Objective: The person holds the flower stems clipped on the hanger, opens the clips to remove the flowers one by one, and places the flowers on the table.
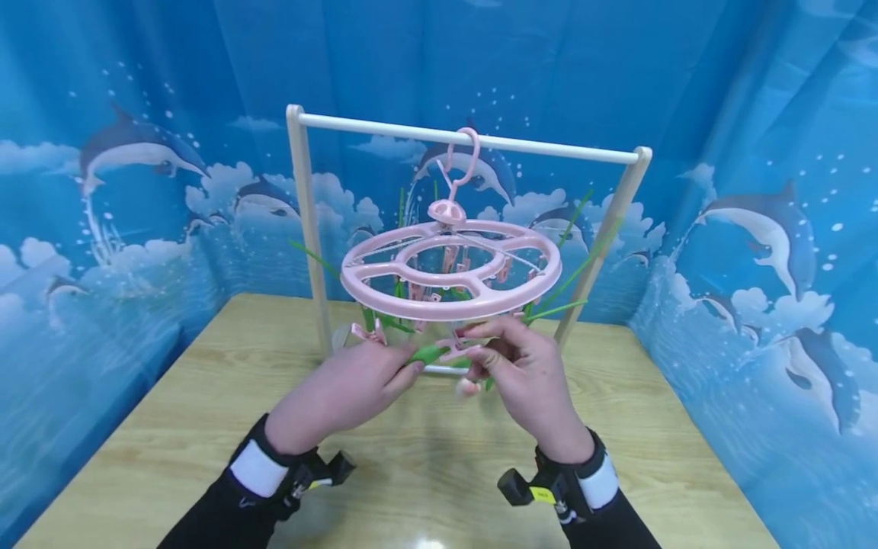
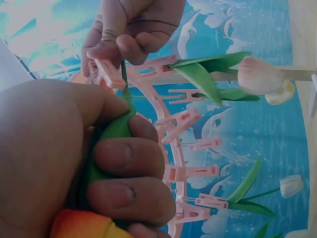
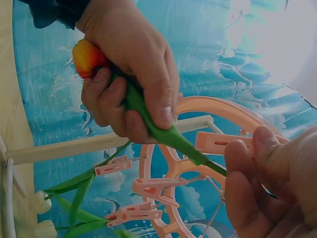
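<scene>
An artificial tulip with an orange-yellow bloom [image 3: 89,58] is gripped by my left hand [image 1: 366,381], fingers wrapped round its green leaves [image 3: 141,106]. Its thin stem end points toward my right hand [image 1: 527,366]. That hand pinches a pink clothespin [image 3: 213,143] between thumb and fingers, and the stem runs close alongside it. Both hands work just under the front rim of a round pink drying hanger [image 1: 446,309]. Other pink clothespins dangle from the hanger, several clamping tulips, such as a pale pink one [image 2: 260,74] and a white one [image 2: 291,186].
A wooden rack with a white top rail [image 1: 384,130] carries the hanger by its pink hook [image 1: 469,156]. It stands on a light wooden table [image 1: 425,465]. Behind and at both sides hangs a blue dolphin-print curtain [image 1: 137,229]. Green stems stick out round the ring.
</scene>
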`<state>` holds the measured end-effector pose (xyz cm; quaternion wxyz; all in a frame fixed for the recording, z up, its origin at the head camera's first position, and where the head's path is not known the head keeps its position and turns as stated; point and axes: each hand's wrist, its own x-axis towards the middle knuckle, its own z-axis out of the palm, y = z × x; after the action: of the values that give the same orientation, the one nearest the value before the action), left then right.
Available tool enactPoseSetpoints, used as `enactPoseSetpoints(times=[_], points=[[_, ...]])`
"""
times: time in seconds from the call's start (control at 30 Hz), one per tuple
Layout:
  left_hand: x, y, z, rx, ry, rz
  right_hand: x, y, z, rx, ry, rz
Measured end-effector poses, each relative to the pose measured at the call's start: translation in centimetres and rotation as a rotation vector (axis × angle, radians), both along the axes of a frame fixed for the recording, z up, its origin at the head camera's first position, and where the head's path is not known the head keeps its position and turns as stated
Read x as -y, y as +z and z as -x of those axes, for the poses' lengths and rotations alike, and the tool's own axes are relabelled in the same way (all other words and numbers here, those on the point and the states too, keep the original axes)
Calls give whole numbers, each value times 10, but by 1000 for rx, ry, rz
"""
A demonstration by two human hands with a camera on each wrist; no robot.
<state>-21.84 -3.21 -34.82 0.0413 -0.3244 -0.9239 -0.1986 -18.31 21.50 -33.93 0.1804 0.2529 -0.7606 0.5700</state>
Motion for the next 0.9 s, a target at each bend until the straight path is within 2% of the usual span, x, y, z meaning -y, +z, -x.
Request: enactPoseSetpoints(times=[0.3,0.53,0.77,0.9], points=[[-5,4,-3,-55,-29,-4,-1,0,0,46,-60,-39],[-1,4,-6,-90,-32,10,4,0,1,15,-135,-184],[4,1,-4,-94,44,56,12,1,6,-22,-137,-344],[7,0,-2,-97,86,75,13,0,3,-71,-164,-380]])
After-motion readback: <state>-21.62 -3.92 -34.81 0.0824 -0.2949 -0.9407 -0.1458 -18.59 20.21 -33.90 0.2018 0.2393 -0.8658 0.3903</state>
